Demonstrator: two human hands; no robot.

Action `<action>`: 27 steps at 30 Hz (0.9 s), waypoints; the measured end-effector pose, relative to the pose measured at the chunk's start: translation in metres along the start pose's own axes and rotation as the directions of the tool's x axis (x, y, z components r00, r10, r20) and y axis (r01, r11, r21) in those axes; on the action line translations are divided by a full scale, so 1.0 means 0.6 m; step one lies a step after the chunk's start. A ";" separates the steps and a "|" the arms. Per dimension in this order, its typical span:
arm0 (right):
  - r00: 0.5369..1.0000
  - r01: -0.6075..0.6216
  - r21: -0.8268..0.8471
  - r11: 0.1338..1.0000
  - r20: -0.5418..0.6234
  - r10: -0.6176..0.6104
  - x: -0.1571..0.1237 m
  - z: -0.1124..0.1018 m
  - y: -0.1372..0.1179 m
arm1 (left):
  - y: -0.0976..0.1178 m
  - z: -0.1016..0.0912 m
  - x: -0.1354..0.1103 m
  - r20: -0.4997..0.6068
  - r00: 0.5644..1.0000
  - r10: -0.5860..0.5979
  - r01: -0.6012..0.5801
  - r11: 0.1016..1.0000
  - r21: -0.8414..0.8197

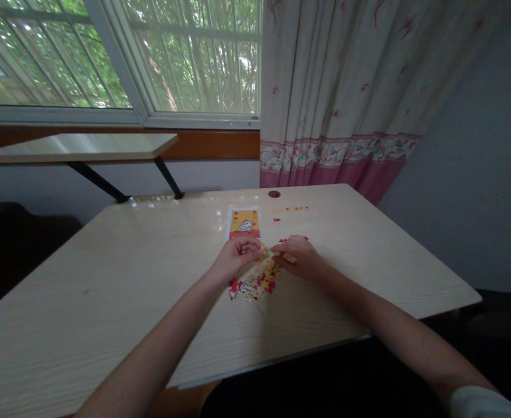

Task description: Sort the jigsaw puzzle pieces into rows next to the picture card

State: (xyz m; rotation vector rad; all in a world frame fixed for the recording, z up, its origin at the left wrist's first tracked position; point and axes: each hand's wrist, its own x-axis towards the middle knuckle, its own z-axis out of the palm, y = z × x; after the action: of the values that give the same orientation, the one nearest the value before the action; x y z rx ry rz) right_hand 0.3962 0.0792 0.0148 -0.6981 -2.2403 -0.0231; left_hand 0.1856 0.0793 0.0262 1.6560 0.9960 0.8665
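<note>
Small jigsaw pieces (252, 288) in red, yellow, white and black lie in a loose heap on the table (151, 278), near its front edge and between the two forearms; the heap runs up toward the fingers, where yellow pieces prevail. The left hand (241, 253) is at the heap's far left, its fingers curled in and the thumb close to them; a yellowish piece shows right at its fingertips, yet whether it is gripped I cannot tell. The right hand (299, 256) faces it across a narrow gap, fingers loosely bent, index finger and thumb somewhat apart; a pale yellow piece shows between them, and again I cannot tell if it is held. A few red pieces (283, 240) peep out beyond the right hand; farther back lies a lone red piece (277, 220), and behind that a row of mostly yellow pieces (290, 209). Just beyond the left hand lies a picture card (243, 220) showing a white cartoon animal on yellow and red; a round hole (274, 194) pierces the table's back; a raised shelf (81, 146) stands at back left, before a barred window (194, 58); a patterned curtain (325, 87) hangs beside it.
</note>
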 end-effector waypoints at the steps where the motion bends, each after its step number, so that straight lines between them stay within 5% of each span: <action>1: 1.000 -0.003 -0.011 1.000 -0.014 0.003 0.000 0.000 -0.001 | -0.001 0.008 0.000 -0.024 0.999 -0.043 0.041 0.996 -0.084; 5: 0.999 -0.022 -0.029 0.999 -0.032 0.021 -0.001 0.002 -0.001 | -0.003 0.025 -0.004 -0.057 0.985 -0.161 0.140 0.951 -0.274; 13: 1.000 0.031 0.001 1.000 -0.006 -0.031 -0.003 0.008 0.002 | -0.003 0.025 -0.006 -0.007 0.988 -0.154 0.148 0.962 -0.228; 16: 0.999 0.002 -0.010 1.000 -0.037 -0.003 -0.002 0.005 0.012 | 0.009 0.005 -0.004 0.011 0.996 -0.093 0.094 0.991 -0.091; 19: 0.984 -0.105 -0.008 0.994 -0.143 0.103 -0.002 -0.010 0.033 | 0.026 -0.032 -0.004 -0.046 0.999 0.002 0.007 0.977 0.214; 23: 0.912 -0.294 0.041 0.955 -0.286 0.293 -0.001 -0.042 0.063 | 0.033 -0.080 -0.013 0.127 0.992 0.017 -0.085 0.829 0.552; 27: 0.866 -0.367 0.103 0.924 -0.324 0.380 -0.002 -0.060 0.080 | 0.013 -0.101 -0.028 0.262 0.965 -0.013 -0.147 0.801 0.580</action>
State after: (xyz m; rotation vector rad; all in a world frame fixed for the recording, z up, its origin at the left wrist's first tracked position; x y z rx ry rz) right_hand 0.4447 0.1113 0.0300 -1.0167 -1.7431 0.0855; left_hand 0.1267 0.0852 0.0484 2.2835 1.0976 0.3681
